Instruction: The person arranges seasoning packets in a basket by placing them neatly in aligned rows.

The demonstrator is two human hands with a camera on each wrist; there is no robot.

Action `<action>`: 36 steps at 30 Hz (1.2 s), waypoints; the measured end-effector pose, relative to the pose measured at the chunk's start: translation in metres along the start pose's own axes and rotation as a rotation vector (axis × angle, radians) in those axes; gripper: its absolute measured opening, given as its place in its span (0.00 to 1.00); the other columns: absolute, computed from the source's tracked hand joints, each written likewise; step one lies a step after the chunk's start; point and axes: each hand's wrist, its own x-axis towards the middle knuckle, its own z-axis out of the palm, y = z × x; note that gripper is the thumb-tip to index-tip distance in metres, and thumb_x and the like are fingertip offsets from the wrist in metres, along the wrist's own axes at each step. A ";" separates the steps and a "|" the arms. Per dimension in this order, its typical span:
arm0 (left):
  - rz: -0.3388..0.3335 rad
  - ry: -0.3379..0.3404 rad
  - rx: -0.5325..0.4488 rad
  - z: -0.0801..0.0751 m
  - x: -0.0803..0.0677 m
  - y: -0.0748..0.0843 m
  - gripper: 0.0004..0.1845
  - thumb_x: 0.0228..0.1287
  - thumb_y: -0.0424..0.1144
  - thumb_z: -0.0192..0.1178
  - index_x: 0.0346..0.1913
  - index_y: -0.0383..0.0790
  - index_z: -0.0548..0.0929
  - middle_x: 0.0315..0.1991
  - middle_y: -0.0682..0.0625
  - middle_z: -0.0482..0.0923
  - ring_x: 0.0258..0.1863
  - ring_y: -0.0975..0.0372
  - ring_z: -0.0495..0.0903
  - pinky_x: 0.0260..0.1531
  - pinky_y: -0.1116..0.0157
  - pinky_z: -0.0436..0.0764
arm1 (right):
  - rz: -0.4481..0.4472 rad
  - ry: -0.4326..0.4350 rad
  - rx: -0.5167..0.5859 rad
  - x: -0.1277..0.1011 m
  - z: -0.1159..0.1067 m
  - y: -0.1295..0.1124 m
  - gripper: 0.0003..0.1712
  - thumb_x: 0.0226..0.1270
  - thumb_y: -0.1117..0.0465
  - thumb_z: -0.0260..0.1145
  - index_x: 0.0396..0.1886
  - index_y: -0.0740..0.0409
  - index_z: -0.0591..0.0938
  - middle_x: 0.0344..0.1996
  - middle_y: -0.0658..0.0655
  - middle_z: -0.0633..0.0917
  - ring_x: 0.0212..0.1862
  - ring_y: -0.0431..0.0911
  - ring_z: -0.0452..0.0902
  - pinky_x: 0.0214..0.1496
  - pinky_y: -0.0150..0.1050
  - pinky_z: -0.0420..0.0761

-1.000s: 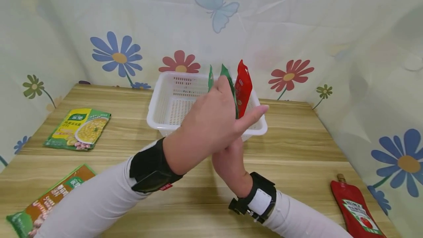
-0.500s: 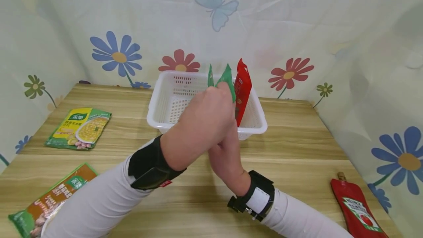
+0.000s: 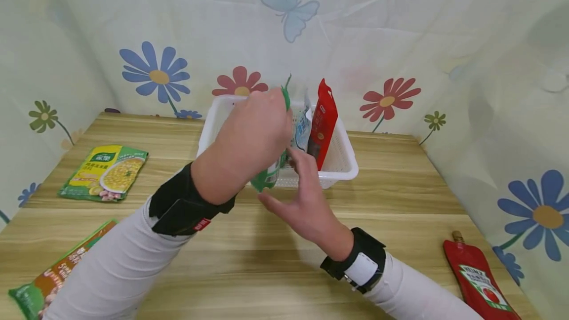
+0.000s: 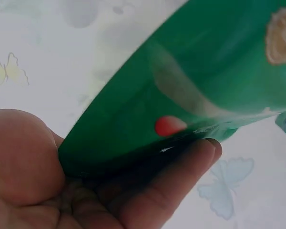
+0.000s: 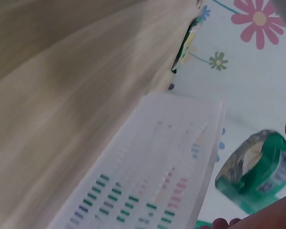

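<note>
In the head view my left hand (image 3: 251,137) grips a green packet (image 3: 268,177) over the front of the white plastic basket (image 3: 344,176). The left wrist view shows this green packet (image 4: 119,109) between thumb and fingers. My right hand (image 3: 313,206) is just right of the packet, thumb and fingers spread apart; whether a fingertip touches it I cannot tell. Inside the basket a red packet (image 3: 323,125) stands upright, with a white and blue packet (image 3: 303,130) beside it. The left hand hides much of the basket's left half.
A yellow and green soup packet (image 3: 106,174) lies at the table's left. A brown and green packet (image 3: 55,278) is partly under the left forearm. At the right edge lies a red ketchup pouch (image 3: 480,280). A flowered curtain (image 3: 213,19) stands behind the table.
My hands were together at the basket and have now parted. The left has moved left with the green packet; the right has spread its fingers. The white and blue packet has come into view.
</note>
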 end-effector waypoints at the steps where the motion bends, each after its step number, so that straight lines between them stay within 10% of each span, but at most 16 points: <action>1: 0.005 0.022 0.005 -0.002 0.002 -0.003 0.15 0.78 0.44 0.53 0.51 0.33 0.75 0.30 0.44 0.79 0.32 0.54 0.85 0.37 0.61 0.89 | -0.014 -0.007 -0.035 0.000 -0.002 0.002 0.53 0.56 0.57 0.81 0.78 0.49 0.60 0.70 0.54 0.66 0.72 0.47 0.61 0.72 0.53 0.73; 11: -0.057 0.056 0.047 -0.013 0.021 -0.023 0.21 0.81 0.45 0.44 0.56 0.29 0.77 0.40 0.40 0.79 0.42 0.47 0.83 0.40 0.57 0.85 | -0.125 -0.078 -0.357 0.014 -0.044 0.047 0.24 0.60 0.55 0.79 0.54 0.58 0.86 0.59 0.60 0.80 0.62 0.52 0.75 0.60 0.51 0.83; 26: -0.034 0.021 0.001 -0.019 0.053 -0.047 0.17 0.79 0.38 0.41 0.32 0.37 0.76 0.28 0.47 0.72 0.24 0.59 0.76 0.23 0.67 0.73 | -0.015 -0.356 -0.656 0.025 -0.092 0.067 0.25 0.57 0.48 0.81 0.51 0.55 0.89 0.42 0.53 0.91 0.39 0.45 0.84 0.47 0.45 0.88; 36: -0.068 -0.009 0.004 -0.009 0.075 -0.064 0.16 0.77 0.37 0.41 0.38 0.33 0.79 0.33 0.42 0.77 0.29 0.57 0.81 0.25 0.67 0.78 | -0.091 -0.397 -0.804 0.028 -0.086 0.077 0.21 0.59 0.46 0.79 0.44 0.55 0.88 0.33 0.52 0.91 0.30 0.43 0.82 0.36 0.39 0.86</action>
